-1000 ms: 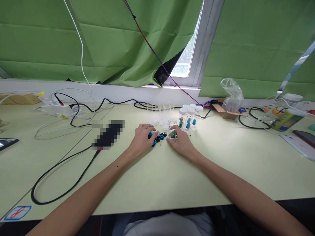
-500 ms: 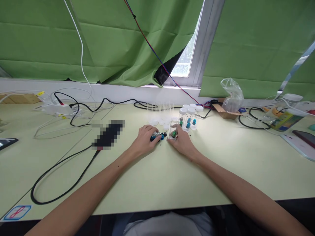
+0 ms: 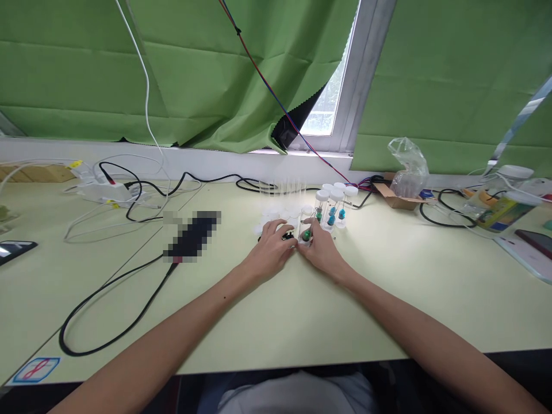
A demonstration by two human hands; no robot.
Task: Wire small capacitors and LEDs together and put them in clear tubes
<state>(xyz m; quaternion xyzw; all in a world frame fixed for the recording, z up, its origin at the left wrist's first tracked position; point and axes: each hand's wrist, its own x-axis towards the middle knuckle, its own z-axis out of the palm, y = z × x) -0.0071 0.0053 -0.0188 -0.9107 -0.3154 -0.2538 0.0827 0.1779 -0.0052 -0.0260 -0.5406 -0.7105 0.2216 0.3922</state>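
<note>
A clear tube [image 3: 301, 233] with a green piece [image 3: 306, 235] inside stands low over the table, and the fingers and thumb of my right hand [image 3: 321, 246] are closed round its right side. My left hand [image 3: 274, 246] lies just left of the tube, fingers bent, fingertips close to its base. Small dark parts [image 3: 287, 235] show between those fingers; whether they are gripped or what else is pinched is too small to tell. Behind my right hand stand several white-capped tubes [image 3: 322, 195] holding green and blue pieces. Several clear uncapped tubes [image 3: 282, 198] stand behind my left hand.
A black cable [image 3: 69, 345] loops over the left of the table [image 3: 302, 322], near a blurred-out dark object [image 3: 194, 237]. A power strip [image 3: 101, 192] sits at back left. At right are a cardboard box [image 3: 394, 197] with a plastic bag and a phone [image 3: 535, 244].
My left hand has moved right, towards the tube, and now covers most of the dark and blue parts seen before. My right hand keeps its hold on the tube. The view has shifted slightly.
</note>
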